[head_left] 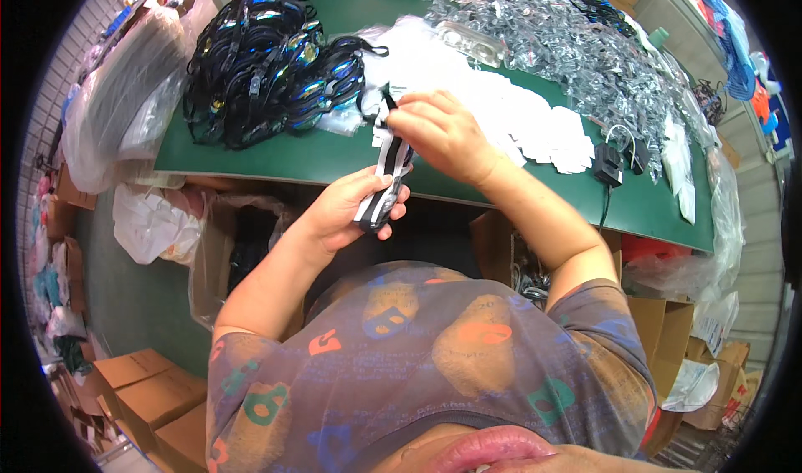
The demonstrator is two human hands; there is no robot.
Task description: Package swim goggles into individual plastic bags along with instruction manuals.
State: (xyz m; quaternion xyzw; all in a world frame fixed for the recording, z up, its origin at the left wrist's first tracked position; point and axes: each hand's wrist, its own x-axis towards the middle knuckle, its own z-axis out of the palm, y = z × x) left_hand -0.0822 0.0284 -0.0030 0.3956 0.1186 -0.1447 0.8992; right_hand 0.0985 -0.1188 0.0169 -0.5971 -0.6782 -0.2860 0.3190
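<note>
My left hand [349, 210] is wrapped round the lower part of a black-and-white striped strap [386, 172], which stands upright just in front of the table's near edge. A dark, shiny part shows along the strap's right side, partly covered by my fingers. At the upper end, my right hand [443, 131] is closed in a pinch on the strap; a black tip sticks out above the fingers. Left of my hands lies a big heap of black-strapped swim goggles [267, 72] with bluish mirrored lenses. White cards [501, 110] are spread behind and right of my right hand.
A large heap of clear plastic pieces [551, 39] covers the back right of the green table [251, 162]. A black adapter [608, 166] with a cable sits at the right. Plastic-wrapped goods [125, 97] stand at left; cardboard boxes [154, 389] lie on the floor.
</note>
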